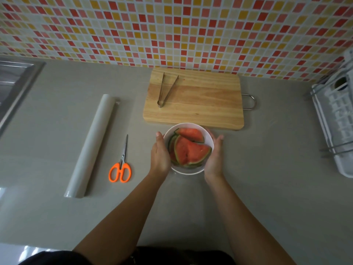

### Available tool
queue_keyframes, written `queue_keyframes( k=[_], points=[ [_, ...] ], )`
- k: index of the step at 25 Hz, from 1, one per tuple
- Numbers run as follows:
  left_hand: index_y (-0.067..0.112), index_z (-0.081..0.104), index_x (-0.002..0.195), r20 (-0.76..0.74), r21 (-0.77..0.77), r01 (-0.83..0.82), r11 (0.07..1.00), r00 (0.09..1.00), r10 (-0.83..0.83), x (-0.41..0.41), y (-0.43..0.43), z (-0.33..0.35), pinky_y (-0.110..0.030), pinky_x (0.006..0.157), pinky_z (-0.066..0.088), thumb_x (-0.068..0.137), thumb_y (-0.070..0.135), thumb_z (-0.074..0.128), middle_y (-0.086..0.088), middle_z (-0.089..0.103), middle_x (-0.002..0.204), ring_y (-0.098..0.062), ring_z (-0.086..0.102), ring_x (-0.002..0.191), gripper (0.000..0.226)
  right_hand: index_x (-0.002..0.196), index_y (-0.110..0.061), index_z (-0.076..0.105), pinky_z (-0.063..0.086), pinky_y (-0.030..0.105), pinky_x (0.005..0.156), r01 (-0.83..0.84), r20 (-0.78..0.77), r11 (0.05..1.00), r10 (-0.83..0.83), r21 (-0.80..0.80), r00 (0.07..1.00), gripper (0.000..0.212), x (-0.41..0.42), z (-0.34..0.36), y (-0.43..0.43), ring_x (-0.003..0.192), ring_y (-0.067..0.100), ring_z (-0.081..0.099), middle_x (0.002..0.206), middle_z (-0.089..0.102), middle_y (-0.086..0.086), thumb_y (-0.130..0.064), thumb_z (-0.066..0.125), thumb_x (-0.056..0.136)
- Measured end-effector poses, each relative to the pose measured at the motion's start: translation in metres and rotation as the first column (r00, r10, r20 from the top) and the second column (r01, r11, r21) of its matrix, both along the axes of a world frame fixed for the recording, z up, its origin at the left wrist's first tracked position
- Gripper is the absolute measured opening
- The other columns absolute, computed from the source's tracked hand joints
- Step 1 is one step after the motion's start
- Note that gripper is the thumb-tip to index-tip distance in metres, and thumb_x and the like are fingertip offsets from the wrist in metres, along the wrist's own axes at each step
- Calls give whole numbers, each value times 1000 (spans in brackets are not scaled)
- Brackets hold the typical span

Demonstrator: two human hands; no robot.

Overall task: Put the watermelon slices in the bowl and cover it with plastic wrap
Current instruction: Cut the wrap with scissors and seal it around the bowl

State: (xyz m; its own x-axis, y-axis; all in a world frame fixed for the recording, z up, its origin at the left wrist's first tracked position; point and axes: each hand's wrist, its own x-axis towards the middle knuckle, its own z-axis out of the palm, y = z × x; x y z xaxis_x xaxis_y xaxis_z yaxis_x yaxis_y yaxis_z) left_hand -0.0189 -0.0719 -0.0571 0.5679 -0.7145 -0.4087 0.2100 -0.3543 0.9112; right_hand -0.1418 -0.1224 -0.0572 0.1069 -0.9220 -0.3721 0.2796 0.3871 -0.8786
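Observation:
A white bowl (209,139) stands on the grey counter just in front of the cutting board. Several red watermelon slices (191,150) with green rind lie inside it. My left hand (160,155) presses against the bowl's left side and my right hand (214,159) against its right side, so both hands cup the bowl. A roll of plastic wrap (91,146) lies on the counter far to the left, apart from both hands. Whether any wrap covers the bowl cannot be told.
Orange-handled scissors (121,169) lie between the roll and the bowl. Metal tongs (166,90) rest on the wooden cutting board (200,104) behind the bowl. A sink (13,87) is at the far left, a white dish rack (336,119) at the right edge.

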Motion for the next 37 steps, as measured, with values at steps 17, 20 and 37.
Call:
queue_keyframes(
  k=[17,20,37],
  points=[
    [18,57,123,-412,-232,-116,966,911,10,-26,25,7,-33,97,45,103,45,14,-1,62,118,-14,58,110,55,126,-17,52,37,32,105,-111,-10,993,112,30,994,50,-13,3,-3,122,18,50,130,55,8,-39,16,100],
    [24,54,74,-460,-282,-183,942,887,35,-23,13,6,-23,69,52,104,41,22,9,59,72,-4,59,72,47,106,-25,63,50,22,88,-52,-20,997,53,52,998,47,-10,-5,7,105,11,62,106,68,0,-41,20,99],
    [21,61,126,44,120,73,990,996,-79,13,4,21,-46,105,42,98,55,13,-12,63,124,-27,56,117,65,101,-33,61,43,4,78,-250,-129,968,247,-7,960,55,-14,13,27,98,-13,58,98,68,-24,-54,11,92]
  ],
)
